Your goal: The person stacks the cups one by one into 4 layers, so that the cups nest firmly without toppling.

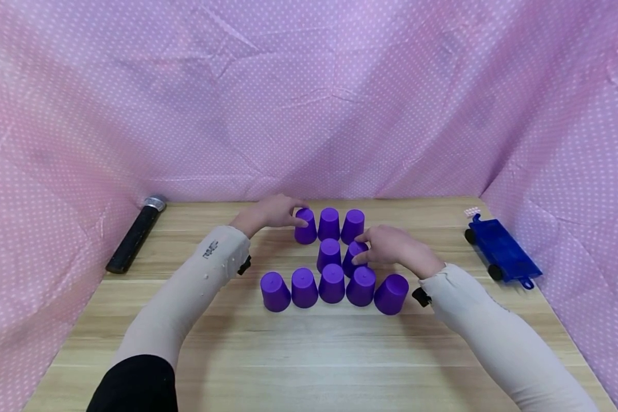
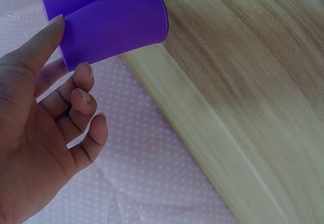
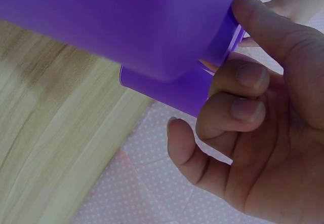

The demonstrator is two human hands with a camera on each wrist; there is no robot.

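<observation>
Purple cups stand upside down in rows on the wooden table. My left hand (image 1: 278,211) pinches the left cup (image 1: 305,228) of the back row near its narrow top, between thumb and index finger. In the left wrist view that same cup (image 2: 116,26) lies between the fingertips, the other fingers loosely curled. My right hand (image 1: 389,246) grips the right cup (image 1: 351,260) of the middle row near its top. Beside it stands the other middle cup (image 1: 328,255). Two more back cups, a center one (image 1: 329,224) and a right one (image 1: 352,226), stand between the hands.
A front row of several cups (image 1: 304,289) stands nearer the body, its rightmost cup (image 1: 391,294) by the right wrist. A black microphone (image 1: 136,234) lies at the left edge, a blue toy cart (image 1: 504,249) at the right. Pink dotted cloth (image 1: 309,114) encloses the table (image 1: 298,360).
</observation>
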